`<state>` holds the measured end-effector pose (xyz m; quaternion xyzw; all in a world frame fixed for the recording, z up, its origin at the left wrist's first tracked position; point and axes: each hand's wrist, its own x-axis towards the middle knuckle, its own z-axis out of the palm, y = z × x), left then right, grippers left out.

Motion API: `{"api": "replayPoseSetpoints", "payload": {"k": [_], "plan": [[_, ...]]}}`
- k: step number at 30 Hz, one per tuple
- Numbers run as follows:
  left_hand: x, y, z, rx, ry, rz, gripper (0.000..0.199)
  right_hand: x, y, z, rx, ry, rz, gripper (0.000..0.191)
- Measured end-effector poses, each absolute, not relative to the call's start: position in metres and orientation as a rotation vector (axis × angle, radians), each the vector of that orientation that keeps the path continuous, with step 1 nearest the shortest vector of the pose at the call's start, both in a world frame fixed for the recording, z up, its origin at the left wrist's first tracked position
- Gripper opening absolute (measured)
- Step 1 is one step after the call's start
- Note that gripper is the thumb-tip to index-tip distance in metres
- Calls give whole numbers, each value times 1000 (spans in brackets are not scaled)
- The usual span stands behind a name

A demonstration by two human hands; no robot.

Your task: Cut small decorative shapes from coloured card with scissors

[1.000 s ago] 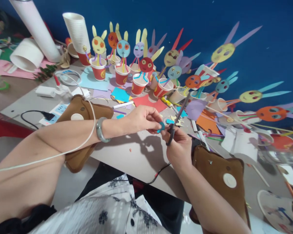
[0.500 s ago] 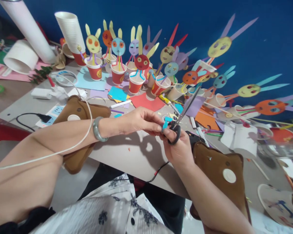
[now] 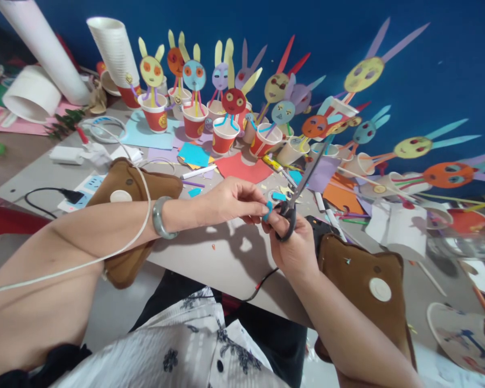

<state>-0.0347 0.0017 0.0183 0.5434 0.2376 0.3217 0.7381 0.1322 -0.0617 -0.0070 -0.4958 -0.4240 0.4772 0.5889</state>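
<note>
Between the fingertips of my left hand (image 3: 236, 202) is a small piece of blue paper (image 3: 268, 210), pinched at thumb and forefinger. My right hand (image 3: 293, 245) has its fingers through the black handles of a pair of scissors (image 3: 301, 186), blades pointing up and away. The thumb and fingertips of that hand also meet the blue piece, so both hands touch it. Another blue scrap (image 3: 278, 196) lies on the table just behind the fingers. Bunny-faced paper figures, such as a red one (image 3: 234, 101), stand in paper cups (image 3: 223, 141) beyond my hands.
Brown pouches lie at left (image 3: 145, 183) and right (image 3: 359, 285). A white cable (image 3: 143, 188) crosses over my left forearm. A power strip (image 3: 87, 188), red paper (image 3: 246, 168), a white marker (image 3: 199, 171) and a stack of cups (image 3: 115, 51) are on the table.
The blue paper piece has turned in my fingertips and shows a smaller area. Both hands have shifted very slightly; the scissors stay in my right hand.
</note>
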Motion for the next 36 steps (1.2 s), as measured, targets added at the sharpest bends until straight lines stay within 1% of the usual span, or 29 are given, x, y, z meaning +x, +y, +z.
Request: {"api": "replayPoseSetpoints", "payload": {"k": [9, 18, 25, 28, 34, 36], "plan": [[-34, -1, 22, 1186, 595, 711, 4, 129, -63, -7, -1139, -980, 1099, 27], [-34, -3, 27, 1176, 630, 692, 7, 131, -62, -7, -1147, -1020, 1127, 27], [-36, 0, 34, 1228, 606, 698, 9, 130, -63, -3, -1180, -1021, 1060, 26], [-41, 7, 40, 1293, 612, 785, 12, 133, -63, -2, -1169, -1021, 1007, 26], [-50, 27, 48, 1125, 726, 1204, 13, 139, -58, -3, -1175, -1020, 873, 28], [-49, 27, 44, 1134, 733, 1170, 12, 139, -57, -2, -1166, -1019, 874, 31]]}}
